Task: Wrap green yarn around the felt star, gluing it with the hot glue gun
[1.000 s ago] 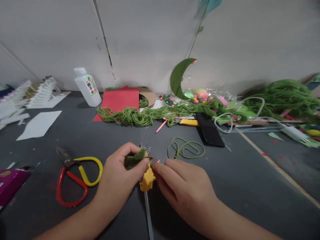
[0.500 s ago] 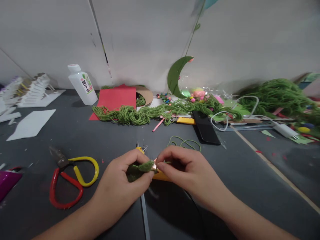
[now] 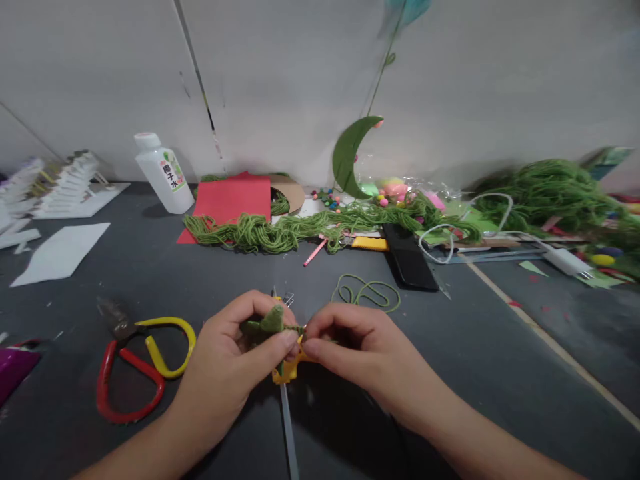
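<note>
My left hand (image 3: 227,360) is closed around a small dark green felt piece (image 3: 273,320), one pointed part of which sticks up past the thumb. A short green twisted cord (image 3: 294,328) runs from the felt toward my right hand (image 3: 357,343). The right thumb and index finger pinch the cord's other end; the tip inside the pinch is hidden. Beneath both hands lies a yellow glue gun (image 3: 285,375), partly covered, with a pale glue stick (image 3: 289,427) out of its back. Loose green yarn (image 3: 370,293) curls on the table just beyond the right hand.
Red-and-yellow-handled pliers (image 3: 127,363) lie to the left. Along the wall are a white bottle (image 3: 165,173), red paper (image 3: 233,197), a yarn bundle (image 3: 260,230), a black phone (image 3: 407,257) and a white charger (image 3: 567,260). A green felt moon (image 3: 347,157) hangs there.
My hands have drawn slightly apart, baring the green cord between them. The felt piece has turned so a point stands up. More of the glue gun shows below.
</note>
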Demonstrator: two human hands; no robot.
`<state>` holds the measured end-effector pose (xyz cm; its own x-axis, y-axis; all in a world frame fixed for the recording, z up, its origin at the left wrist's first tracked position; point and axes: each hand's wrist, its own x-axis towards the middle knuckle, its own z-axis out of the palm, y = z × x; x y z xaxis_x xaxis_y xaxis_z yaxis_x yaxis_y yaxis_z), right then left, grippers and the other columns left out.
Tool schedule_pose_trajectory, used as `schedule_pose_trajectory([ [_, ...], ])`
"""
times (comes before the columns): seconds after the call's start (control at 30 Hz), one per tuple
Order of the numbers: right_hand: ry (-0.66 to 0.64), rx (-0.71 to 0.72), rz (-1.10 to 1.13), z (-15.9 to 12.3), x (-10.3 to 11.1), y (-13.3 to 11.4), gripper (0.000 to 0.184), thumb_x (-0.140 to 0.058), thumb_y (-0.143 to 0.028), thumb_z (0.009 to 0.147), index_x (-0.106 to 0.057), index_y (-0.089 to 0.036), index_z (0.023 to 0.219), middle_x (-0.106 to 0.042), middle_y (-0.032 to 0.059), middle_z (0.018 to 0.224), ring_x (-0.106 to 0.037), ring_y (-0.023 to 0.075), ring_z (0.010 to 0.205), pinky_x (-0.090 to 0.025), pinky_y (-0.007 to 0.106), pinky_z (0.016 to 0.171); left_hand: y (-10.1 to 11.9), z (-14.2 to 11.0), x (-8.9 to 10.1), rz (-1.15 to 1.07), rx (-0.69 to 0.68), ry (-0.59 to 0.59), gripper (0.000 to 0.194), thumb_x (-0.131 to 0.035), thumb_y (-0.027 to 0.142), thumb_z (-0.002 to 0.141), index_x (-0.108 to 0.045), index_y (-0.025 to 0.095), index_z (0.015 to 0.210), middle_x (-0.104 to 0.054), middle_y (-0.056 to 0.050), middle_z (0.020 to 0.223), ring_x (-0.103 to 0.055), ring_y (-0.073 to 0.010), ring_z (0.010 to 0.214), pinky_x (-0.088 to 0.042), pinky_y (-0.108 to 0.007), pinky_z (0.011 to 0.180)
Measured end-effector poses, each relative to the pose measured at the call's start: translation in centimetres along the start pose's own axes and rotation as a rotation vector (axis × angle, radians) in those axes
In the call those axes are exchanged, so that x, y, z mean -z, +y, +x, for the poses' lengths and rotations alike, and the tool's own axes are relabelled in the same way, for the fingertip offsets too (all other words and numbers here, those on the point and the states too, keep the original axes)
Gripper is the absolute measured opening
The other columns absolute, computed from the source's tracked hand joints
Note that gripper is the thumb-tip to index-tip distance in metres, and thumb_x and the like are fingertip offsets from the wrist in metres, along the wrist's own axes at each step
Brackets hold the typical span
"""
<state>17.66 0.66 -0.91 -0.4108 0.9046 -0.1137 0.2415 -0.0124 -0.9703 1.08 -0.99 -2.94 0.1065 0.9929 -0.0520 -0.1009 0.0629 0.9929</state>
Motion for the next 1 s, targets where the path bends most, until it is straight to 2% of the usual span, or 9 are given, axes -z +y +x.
schedule_pose_trajectory([
  [0.17, 0.129, 0.320, -0.436, -0.4, -0.5, 0.3, 0.012, -0.055, -0.014, 0.078, -0.064, -0.016, 0.070, -0.057, -0.0022, 0.060, -0.049, 0.0085, 0.055, -0.033, 0.019, 0.051, -0.1, 0.2, 0.0, -0.141, 0.089, -0.008, 0.010, -0.063, 0.016, 0.077, -0.058, 0.020, 0.070, -0.059, 0.004, 0.067, -0.054, -0.0074, 0.062, -0.045, -0.018, 0.062],
  [0.3, 0.151, 0.488, -0.633, -0.6, -0.4, 0.8, 0.015, -0.050, -0.015, 0.084, -0.064, -0.014, 0.079, -0.054, -0.0012, 0.060, -0.047, 0.0087, 0.054, -0.032, 0.019, 0.051, 0.0, 0.3, -0.3, -0.175, 0.117, 0.007, 0.005, -0.065, 0.018, 0.076, -0.060, 0.020, 0.076, -0.059, 0.005, 0.067, -0.054, -0.0072, 0.063, -0.045, -0.018, 0.063],
  [0.4, 0.148, 0.534, -0.715, -0.7, -0.4, 1.1, 0.018, -0.046, -0.015, 0.086, -0.064, -0.013, 0.083, -0.051, -0.0004, 0.060, -0.045, 0.0097, 0.053, -0.031, 0.020, 0.050, 0.3, 0.3, -0.4, -0.222, 0.166, 0.009, 0.008, -0.065, 0.017, 0.075, -0.062, 0.020, 0.082, -0.058, 0.005, 0.065, -0.054, -0.0075, 0.060, -0.046, -0.019, 0.063],
  [0.5, 0.133, 0.574, -0.765, -0.9, -0.5, 1.1, 0.019, -0.045, -0.016, 0.087, -0.063, -0.013, 0.084, -0.052, 0.0004, 0.061, -0.044, 0.0103, 0.052, -0.032, 0.020, 0.050, 0.5, 0.3, -0.5, -0.271, 0.204, -0.016, 0.003, -0.063, 0.015, 0.076, -0.062, 0.018, 0.076, -0.060, 0.004, 0.064, -0.054, -0.0069, 0.058, -0.045, -0.018, 0.061],
  [0.63, 0.149, 0.661, -0.809, -1.1, -0.7, 1.0, 0.018, -0.045, -0.014, 0.088, -0.063, -0.011, 0.086, -0.056, 0.0023, 0.064, -0.045, 0.0108, 0.054, -0.033, 0.021, 0.050, 0.5, 0.3, -0.6, -0.304, 0.200, 0.005, 0.008, -0.063, 0.012, 0.075, -0.059, 0.017, 0.070, -0.061, 0.004, 0.065, -0.053, -0.0057, 0.056, -0.044, -0.016, 0.056],
  [0.8, 0.192, 0.722, -0.925, -1.0, -1.0, 1.1, 0.023, -0.044, -0.015, 0.088, -0.062, -0.012, 0.074, -0.053, 0.0016, 0.060, -0.041, 0.0109, 0.050, -0.030, 0.023, 0.047, 0.5, 0.3, -0.6, -0.269, 0.186, 0.029, 0.007, -0.065, 0.013, 0.074, -0.060, 0.016, 0.071, -0.063, 0.004, 0.069, -0.054, -0.0058, 0.057, -0.045, -0.016, 0.057],
  [0.9, 0.202, 0.724, -0.954, -1.0, -1.0, 1.2, 0.025, -0.044, -0.015, 0.088, -0.060, -0.013, 0.069, -0.050, 0.0009, 0.058, -0.039, 0.0106, 0.049, -0.028, 0.024, 0.046, 0.6, 0.3, -0.5, -0.306, 0.219, 0.016, 0.007, -0.064, 0.012, 0.074, -0.060, 0.016, 0.071, -0.065, 0.003, 0.072, -0.054, -0.0048, 0.055, -0.045, -0.015, 0.056],
  [1.0, 0.146, 0.646, -0.882, -1.0, -0.9, 1.1, 0.023, -0.043, -0.015, 0.088, -0.062, -0.013, 0.074, -0.053, 0.0026, 0.064, -0.044, 0.0119, 0.055, -0.033, 0.023, 0.050, 0.7, 0.4, -0.5, -0.346, 0.246, -0.009, 0.008, -0.063, 0.012, 0.076, -0.059, 0.016, 0.070, -0.063, 0.003, 0.068, -0.054, -0.0047, 0.054, -0.044, -0.015, 0.055],
])
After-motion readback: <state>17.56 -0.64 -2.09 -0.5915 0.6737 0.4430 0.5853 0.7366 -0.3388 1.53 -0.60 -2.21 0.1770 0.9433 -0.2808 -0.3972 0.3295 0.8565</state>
